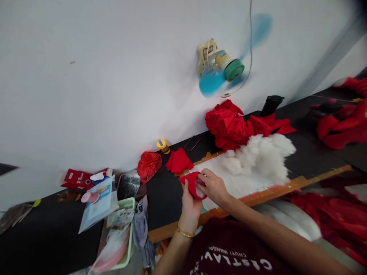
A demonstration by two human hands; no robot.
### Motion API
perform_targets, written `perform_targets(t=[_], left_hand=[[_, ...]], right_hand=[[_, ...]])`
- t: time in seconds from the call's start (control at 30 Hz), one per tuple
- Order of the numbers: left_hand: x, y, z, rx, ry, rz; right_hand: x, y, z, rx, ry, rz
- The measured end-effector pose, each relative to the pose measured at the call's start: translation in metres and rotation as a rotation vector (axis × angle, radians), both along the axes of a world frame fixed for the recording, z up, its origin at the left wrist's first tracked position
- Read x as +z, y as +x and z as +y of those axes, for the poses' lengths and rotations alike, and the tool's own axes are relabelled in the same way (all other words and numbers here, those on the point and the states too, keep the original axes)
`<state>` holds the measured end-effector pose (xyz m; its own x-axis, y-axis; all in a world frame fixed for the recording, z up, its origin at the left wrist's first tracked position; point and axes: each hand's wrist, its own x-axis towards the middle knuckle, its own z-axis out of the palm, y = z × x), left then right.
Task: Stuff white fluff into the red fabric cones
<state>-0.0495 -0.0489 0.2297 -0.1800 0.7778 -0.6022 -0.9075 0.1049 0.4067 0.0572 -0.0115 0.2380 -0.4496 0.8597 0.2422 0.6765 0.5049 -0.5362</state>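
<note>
A small red cone-shaped fabric pouch is in my left hand, which wraps round it from below with the thumb along its side. Its open end faces right, and white stuffing shows inside. The fingers of my right hand are bent together at that opening, on the stuffing; their tips are partly hidden. Beyond my hands, a heap of loose white stuffing lies on a white sheet. A small stack of red fabric pieces sits just behind the pouch.
A large red fabric pile lies behind the stuffing, near a black cup. A phone, a yellow-lidded jar and a red plastic bag line the wall side. A fan spins above. A green basket stands left.
</note>
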Motion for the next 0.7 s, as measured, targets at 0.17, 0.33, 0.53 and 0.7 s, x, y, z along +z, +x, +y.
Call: perform_targets(t=[0.17, 0.33, 0.53, 0.7], left_hand=[[-0.019, 0.006, -0.009, -0.002, -0.048, 0.065], [-0.029, 0.000, -0.017, -0.002, -0.095, 0.088], [-0.027, -0.007, -0.018, 0.016, -0.143, 0.039], [-0.033, -0.004, -0.019, 0.076, -0.188, 0.047]], right_hand=[[-0.008, -0.007, 0.003, 0.013, -0.077, -0.135], [-0.017, -0.005, 0.005, 0.058, -0.107, -0.162], [-0.027, -0.001, 0.001, -0.006, -0.033, 0.041], [-0.031, 0.003, 0.004, -0.039, -0.059, 0.114]])
